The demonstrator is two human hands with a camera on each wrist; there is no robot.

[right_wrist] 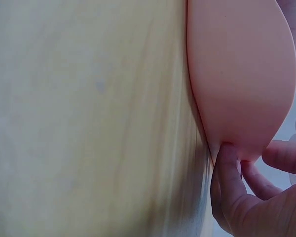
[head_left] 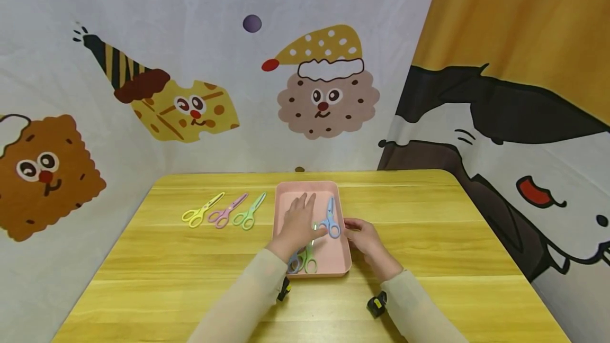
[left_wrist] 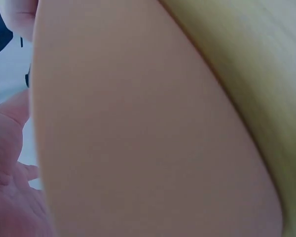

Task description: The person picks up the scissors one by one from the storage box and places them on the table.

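A pink tray (head_left: 333, 263) holds blue scissors (head_left: 331, 218) leaning at its right side, green scissors (head_left: 311, 263), and bluish-purple scissors (head_left: 294, 264) partly covered by my left arm. Over the tray's left part, my left hand (head_left: 297, 224) reaches in with fingers spread. Whether it touches anything beneath is hidden. My right hand (head_left: 364, 240) grips the tray's right side from outside. In the right wrist view, bent fingers (right_wrist: 229, 168) press the tray's outer wall (right_wrist: 241, 74), with the thumb at its rim. The left wrist view is mostly tray wall (left_wrist: 138, 123).
Left of the tray, yellow scissors (head_left: 203, 210), pink-purple scissors (head_left: 227, 211) and mint-green scissors (head_left: 250, 211) lie in a row on the wooden table (head_left: 429, 258). A cartoon-printed cloth (head_left: 214, 41) hangs behind the table.
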